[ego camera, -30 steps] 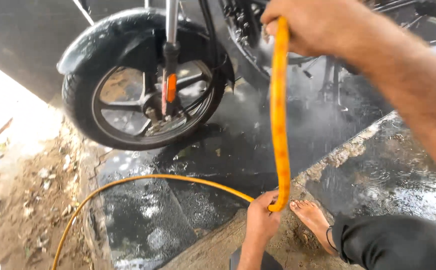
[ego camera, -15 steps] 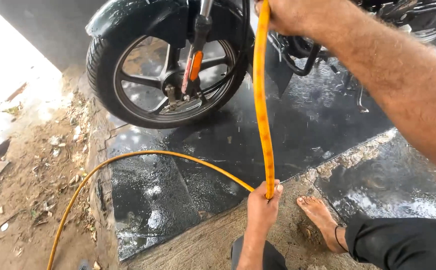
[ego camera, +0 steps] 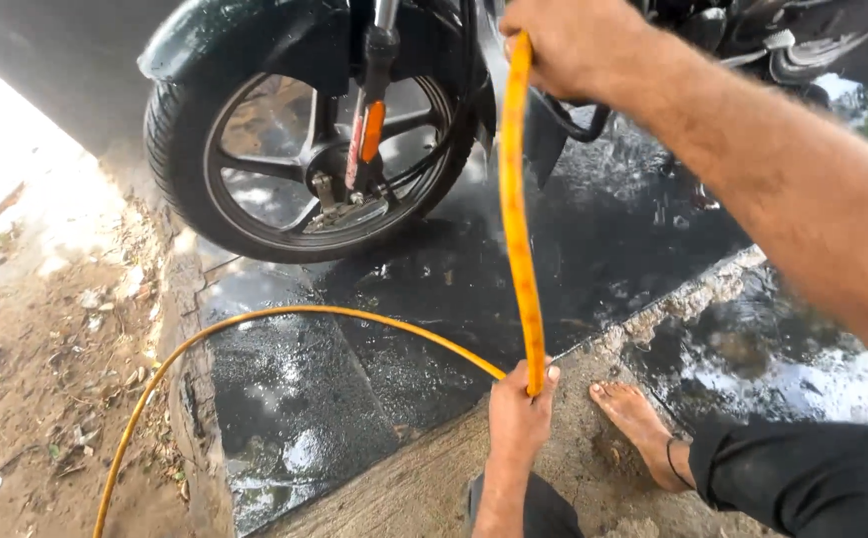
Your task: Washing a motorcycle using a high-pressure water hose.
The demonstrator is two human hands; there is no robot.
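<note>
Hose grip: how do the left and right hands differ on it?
The right hand grips the yellow hose high, at the top of the frame beside the motorcycle's front wheel; the left hand grips it low, near the bare foot. The right forearm crosses the frame diagonally; the left rises from the bottom edge. Both are bare fists closed round the same hose, with a near-vertical stretch between them.

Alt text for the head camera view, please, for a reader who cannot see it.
Both bare hands grip a yellow hose: the right hand high up by a motorcycle, the left hand low down. Below the left hand the hose curves off across wet dark pavement to the dirt. The front wheel stands ahead; a bare foot rests nearby.
</note>
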